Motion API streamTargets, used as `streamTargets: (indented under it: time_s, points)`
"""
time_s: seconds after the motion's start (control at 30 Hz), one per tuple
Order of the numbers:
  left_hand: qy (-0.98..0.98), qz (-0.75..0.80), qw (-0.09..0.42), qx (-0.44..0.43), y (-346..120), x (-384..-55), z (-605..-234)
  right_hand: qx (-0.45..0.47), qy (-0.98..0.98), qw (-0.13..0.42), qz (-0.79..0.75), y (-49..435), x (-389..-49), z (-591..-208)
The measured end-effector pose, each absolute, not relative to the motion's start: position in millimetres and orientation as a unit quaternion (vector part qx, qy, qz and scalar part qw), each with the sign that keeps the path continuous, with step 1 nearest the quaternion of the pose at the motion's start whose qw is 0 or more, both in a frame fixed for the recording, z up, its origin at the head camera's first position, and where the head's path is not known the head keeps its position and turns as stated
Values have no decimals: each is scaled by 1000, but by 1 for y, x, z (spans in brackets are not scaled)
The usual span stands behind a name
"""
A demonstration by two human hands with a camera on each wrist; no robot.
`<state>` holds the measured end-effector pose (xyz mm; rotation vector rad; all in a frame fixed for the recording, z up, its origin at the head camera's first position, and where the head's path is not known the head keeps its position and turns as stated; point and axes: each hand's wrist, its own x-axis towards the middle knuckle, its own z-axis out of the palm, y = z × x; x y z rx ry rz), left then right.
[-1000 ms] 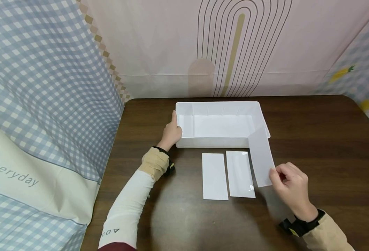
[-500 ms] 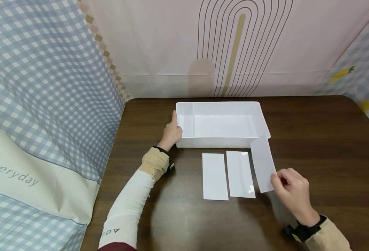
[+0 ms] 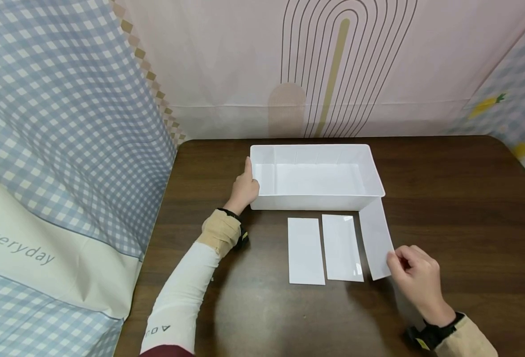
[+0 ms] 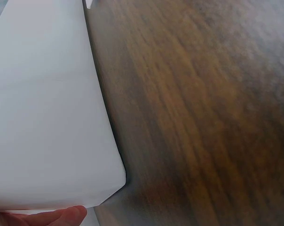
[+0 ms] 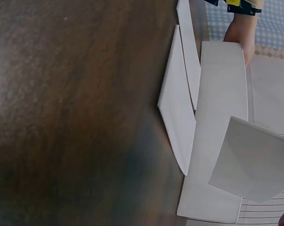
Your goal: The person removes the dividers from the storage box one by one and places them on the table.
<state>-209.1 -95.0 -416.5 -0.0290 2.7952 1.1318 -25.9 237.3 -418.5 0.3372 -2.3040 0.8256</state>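
Note:
A white open-topped plastic box (image 3: 309, 202) stands near the table's back edge, with ribs along its inner back wall and a partition line near its left end. Against that left end rests my left hand (image 3: 243, 189), index finger stretched along the outside; a fingertip (image 4: 74, 215) shows at the box edge in the left wrist view. My right hand (image 3: 416, 277) pinches a thin white rectangular panel (image 3: 375, 238) by its right edge, in front of the box's right corner. The panel (image 5: 252, 160) overlaps the box in the right wrist view.
Two more white panels lie flat in front of the box: a left panel (image 3: 306, 251) and a glossy right panel (image 3: 342, 248). The dark wooden table (image 3: 266, 317) extends around them. A patterned cloth (image 3: 226, 59) hangs behind, and blue checked fabric (image 3: 66, 99) hangs at left.
My right hand has drawn the pinched panel slightly toward me and right, so its far end no longer overlaps the box's inside. The left hand and box have stayed put.

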Motion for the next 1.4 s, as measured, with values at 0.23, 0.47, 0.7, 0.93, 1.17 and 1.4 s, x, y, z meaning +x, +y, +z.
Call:
streamTargets:
  time_s: [0.23, 0.47, 0.7, 0.93, 1.17, 1.4]
  points:
    - [926, 374, 61, -9, -95, -209, -416, 115, -882, 335, 310, 236, -26, -422]
    - [928, 368, 59, -10, -95, -209, -416, 109, -889, 329, 299, 237, -25, -425]
    - [927, 370, 58, -10, -95, -208, -416, 104, -898, 314, 290, 238, -23, -424]
    - [928, 369, 59, -10, -95, -209, -416, 90, -905, 294, 294, 239, -23, -427]
    - [927, 369, 60, -7, -95, -208, -415, 77, -910, 278, 297, 240, -23, -430]
    - [927, 370, 63, -11, -95, -209, -416, 69, -916, 269, 290, 242, -23, -432]
